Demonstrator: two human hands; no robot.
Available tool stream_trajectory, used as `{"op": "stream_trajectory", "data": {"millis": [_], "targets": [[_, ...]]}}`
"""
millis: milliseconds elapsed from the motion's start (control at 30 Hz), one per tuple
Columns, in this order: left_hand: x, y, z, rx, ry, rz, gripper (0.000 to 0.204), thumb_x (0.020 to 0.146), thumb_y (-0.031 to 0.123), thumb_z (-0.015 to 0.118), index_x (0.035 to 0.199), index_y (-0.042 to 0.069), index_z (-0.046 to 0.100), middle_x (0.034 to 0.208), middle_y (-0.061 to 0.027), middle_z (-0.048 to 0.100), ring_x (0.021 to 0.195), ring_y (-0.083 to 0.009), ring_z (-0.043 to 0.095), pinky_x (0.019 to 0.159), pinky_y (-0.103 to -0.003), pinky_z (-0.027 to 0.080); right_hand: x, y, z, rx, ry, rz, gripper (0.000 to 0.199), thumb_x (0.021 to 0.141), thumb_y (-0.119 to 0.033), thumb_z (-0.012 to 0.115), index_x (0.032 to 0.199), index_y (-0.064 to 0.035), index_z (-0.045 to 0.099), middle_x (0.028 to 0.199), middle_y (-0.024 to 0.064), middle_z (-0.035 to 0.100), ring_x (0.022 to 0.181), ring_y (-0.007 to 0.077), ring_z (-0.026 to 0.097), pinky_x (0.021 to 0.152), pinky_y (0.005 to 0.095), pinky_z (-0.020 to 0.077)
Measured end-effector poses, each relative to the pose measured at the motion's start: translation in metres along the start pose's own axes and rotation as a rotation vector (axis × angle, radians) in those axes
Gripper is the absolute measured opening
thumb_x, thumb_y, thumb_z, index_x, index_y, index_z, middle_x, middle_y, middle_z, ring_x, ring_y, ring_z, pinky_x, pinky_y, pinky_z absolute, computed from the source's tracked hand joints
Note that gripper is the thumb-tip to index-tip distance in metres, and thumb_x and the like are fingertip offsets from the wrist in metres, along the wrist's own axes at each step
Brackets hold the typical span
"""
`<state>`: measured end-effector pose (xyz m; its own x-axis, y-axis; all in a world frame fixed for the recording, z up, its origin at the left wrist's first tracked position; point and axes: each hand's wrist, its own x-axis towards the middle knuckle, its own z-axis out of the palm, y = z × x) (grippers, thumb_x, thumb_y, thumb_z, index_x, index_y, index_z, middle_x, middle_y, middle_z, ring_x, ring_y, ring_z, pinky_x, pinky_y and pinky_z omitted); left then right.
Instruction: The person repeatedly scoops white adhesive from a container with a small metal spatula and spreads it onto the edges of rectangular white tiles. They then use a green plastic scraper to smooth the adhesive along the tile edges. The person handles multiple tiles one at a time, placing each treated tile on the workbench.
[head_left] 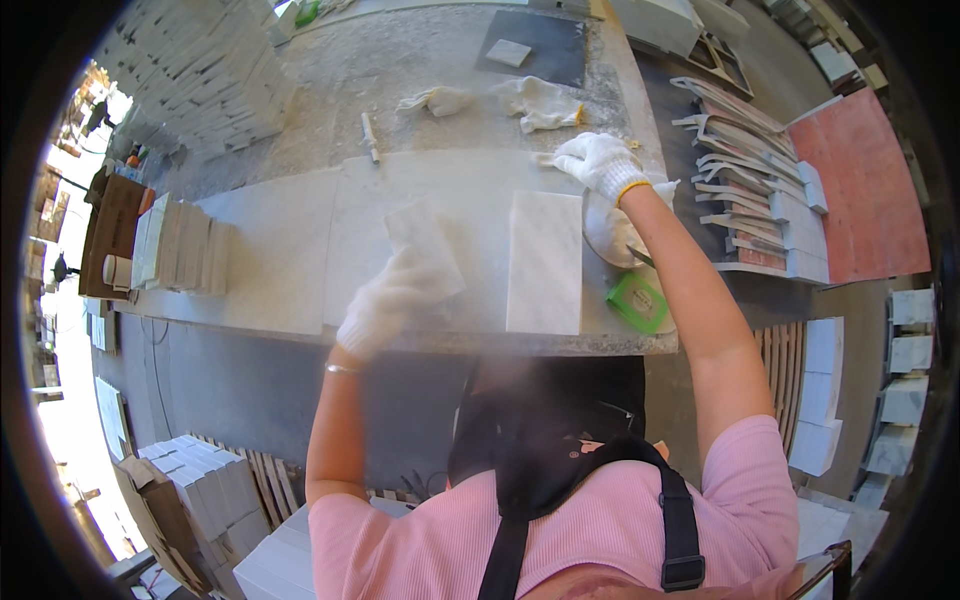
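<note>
My left hand (385,300), in a white knit glove and blurred, holds a pale marble tile (424,232) tilted over the worktable. Another white marble tile (545,262) with grey veins lies flat to its right. My right hand (600,165), gloved with a yellow cuff edge, reaches to the far right of the table. Its fingers are closed around a small pale thing, mostly hidden. Under that wrist sits a white, rounded bundle (612,230), with a green plastic box (637,302) nearer me. Just beyond the right hand lies a crumpled work glove (540,103).
A white stick-like tool (370,138) lies farther back on the worktable (270,250). Tile stacks stand at left (185,245) and far left (190,75). A dark board (555,45) bears a small tile. Beyond the right edge is a rack (740,170) with pale strips.
</note>
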<state>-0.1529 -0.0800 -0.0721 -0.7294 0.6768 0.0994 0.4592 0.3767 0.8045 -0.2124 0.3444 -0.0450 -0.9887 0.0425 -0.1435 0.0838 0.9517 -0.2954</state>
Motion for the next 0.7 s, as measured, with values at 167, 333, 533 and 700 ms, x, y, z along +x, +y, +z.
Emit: {"op": "stream_trajectory", "data": {"millis": [167,333,533,700], "targets": [[0.02,0.042,-0.01,0.069,0.055,-0.128,0.03,0.089,0.01,0.075,0.119,0.009,0.081,0.138,-0.0132,0.073,0.144,-0.0371,0.057,0.116,-0.042,0.049,-0.004,-0.001,0.002,0.032,0.23,-0.087,0.046,0.093,-0.024,0.076,0.139,-0.0201,0.072,0.135,0.0123,0.072,0.124,0.0327,0.067,0.108,0.0416,0.0531],[0.043,0.082,-0.002,0.109,0.107,-0.065,0.06,0.09,0.035,0.082,0.143,0.01,0.068,0.148,-0.0156,0.066,0.143,-0.0371,0.058,0.117,-0.044,0.047,-0.031,-0.009,-0.007,0.248,0.305,-0.159,0.061,0.095,-0.049,0.074,0.149,-0.0224,0.064,0.15,0.0135,0.064,0.14,0.034,0.058,0.115,0.0427,0.0475],[0.098,0.084,0.02,0.012,0.062,0.09,0.082,0.086,0.05,0.085,0.153,0.01,0.059,0.158,-0.0136,0.058,0.143,-0.0346,0.057,0.119,-0.045,0.045,-0.109,-0.037,-0.027,0.54,0.475,-0.168,0.049,0.095,-0.011,0.077,0.143,-0.0083,0.069,0.143,0.0081,0.07,0.128,0.0189,0.065,0.108,0.0331,0.0525],[0.132,0.069,0.025,-0.255,-0.094,-0.143,0.063,0.093,0.045,0.08,0.142,0.007,0.067,0.152,-0.0098,0.063,0.122,-0.0211,0.068,0.113,-0.038,0.05,-0.163,-0.041,-0.018,0.619,0.483,-0.075,0.047,0.094,-0.009,0.079,0.141,-0.0062,0.07,0.138,0.0072,0.071,0.121,0.0165,0.067,0.104,0.0313,0.0532]]}}
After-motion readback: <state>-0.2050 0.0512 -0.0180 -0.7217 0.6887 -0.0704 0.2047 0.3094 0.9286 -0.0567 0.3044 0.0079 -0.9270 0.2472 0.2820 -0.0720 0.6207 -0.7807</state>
